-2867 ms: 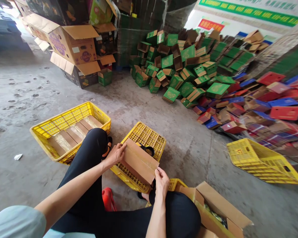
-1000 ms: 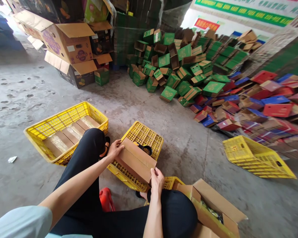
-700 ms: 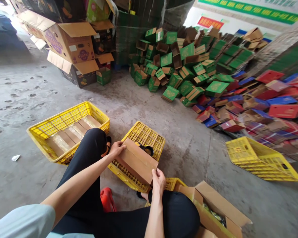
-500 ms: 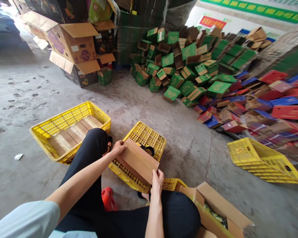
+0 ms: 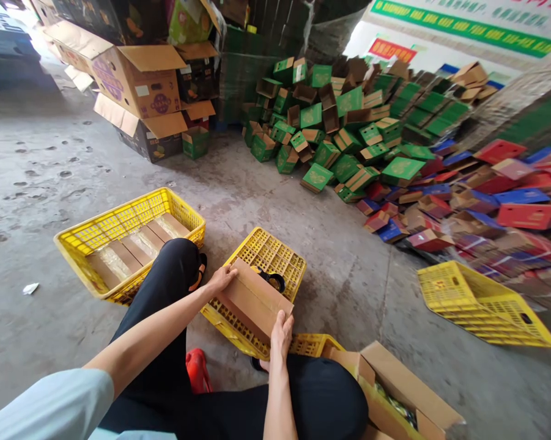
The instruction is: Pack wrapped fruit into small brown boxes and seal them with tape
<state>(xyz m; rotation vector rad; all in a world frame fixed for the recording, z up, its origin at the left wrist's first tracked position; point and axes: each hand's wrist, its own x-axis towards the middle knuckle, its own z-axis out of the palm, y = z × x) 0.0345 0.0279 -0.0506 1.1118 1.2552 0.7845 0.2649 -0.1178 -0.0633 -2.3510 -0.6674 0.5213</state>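
A long brown cardboard box [image 5: 259,294] lies tilted between my hands, above an upturned yellow plastic crate [image 5: 282,253]. My left hand [image 5: 222,278] grips its far left end, fingers closed round the edge. At the near right end my right hand [image 5: 282,333] has its thumb on top and its fingers along the side. Just behind the box, a black and yellow tape dispenser [image 5: 275,281] rests on the crate, partly hidden by the box.
To the left, a yellow crate [image 5: 77,256] holds several taped brown boxes. An open carton [image 5: 413,391] stands by my right knee. Another yellow crate [image 5: 486,305] sits on the right. Green boxes [image 5: 316,174] and red and blue boxes [image 5: 525,214] lie heaped beyond. Something red [image 5: 197,370] is between my legs.
My right hand has shifted slightly left and down along the end of the box, its fingers now further round the side. The left hand keeps its hold; the view has turned slightly.
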